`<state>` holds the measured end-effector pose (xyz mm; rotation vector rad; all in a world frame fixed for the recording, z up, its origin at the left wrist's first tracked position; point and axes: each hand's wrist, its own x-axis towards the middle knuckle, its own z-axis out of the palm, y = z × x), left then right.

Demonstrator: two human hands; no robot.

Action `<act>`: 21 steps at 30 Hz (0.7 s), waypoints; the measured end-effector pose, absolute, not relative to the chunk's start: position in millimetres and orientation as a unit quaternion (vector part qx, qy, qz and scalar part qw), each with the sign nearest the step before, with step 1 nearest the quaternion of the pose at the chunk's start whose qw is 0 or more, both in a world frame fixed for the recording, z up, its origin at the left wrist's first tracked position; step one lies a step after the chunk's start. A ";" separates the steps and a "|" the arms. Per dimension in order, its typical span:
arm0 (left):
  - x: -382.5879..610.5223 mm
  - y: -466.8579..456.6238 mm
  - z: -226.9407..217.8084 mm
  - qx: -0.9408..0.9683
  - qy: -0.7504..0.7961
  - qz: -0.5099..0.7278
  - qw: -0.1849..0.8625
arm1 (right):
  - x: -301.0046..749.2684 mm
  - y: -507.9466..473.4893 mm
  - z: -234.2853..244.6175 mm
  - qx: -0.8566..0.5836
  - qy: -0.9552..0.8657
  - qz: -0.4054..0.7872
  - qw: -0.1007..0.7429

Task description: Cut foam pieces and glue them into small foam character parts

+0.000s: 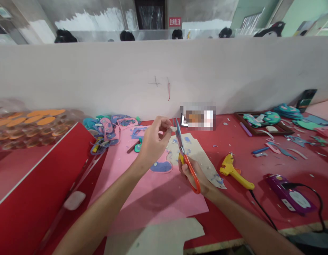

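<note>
My left hand (155, 140) pinches a small whitish piece (174, 129), its kind too small to make out. In my right hand (197, 173) is a pair of scissors (190, 171) with orange handles, the blades pointing up and away from me beside that piece. Whether the blades touch it I cannot tell. Below my hands a blue cutout with a pink edge (162, 167) lies on a pink sheet (142, 202). To its right is a cream sheet (203, 156) with blue smears, partly under my right hand.
A yellow glue gun (234, 172) and a purple device (288, 198) with a cable lie at right. Behind them is a brown tray (259, 132) of teal pieces. Cutouts (108, 129) pile up at the back left, near a red board (47, 184). A white partition (100, 78) stands behind.
</note>
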<state>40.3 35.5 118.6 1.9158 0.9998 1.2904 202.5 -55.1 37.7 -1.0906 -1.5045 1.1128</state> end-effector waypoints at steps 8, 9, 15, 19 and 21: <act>42.8 34.1 117.9 0.726 0.375 0.486 0.310 | 203.0 -53.5 32.4 -0.449 -0.619 0.440 0.471; 42.9 34.0 117.8 0.726 0.376 0.485 0.310 | 203.2 -53.3 31.4 -0.449 -0.620 0.439 0.471; 42.7 33.7 116.6 0.723 0.377 0.484 0.318 | 204.2 -52.4 27.4 -0.447 -0.610 0.457 0.468; 42.8 34.0 116.1 0.720 0.378 0.487 0.318 | 204.0 -52.8 27.5 -0.448 -0.617 0.451 0.464; 42.9 33.8 116.6 0.718 0.380 0.488 0.319 | 203.9 -53.2 28.0 -0.452 -0.619 0.448 0.461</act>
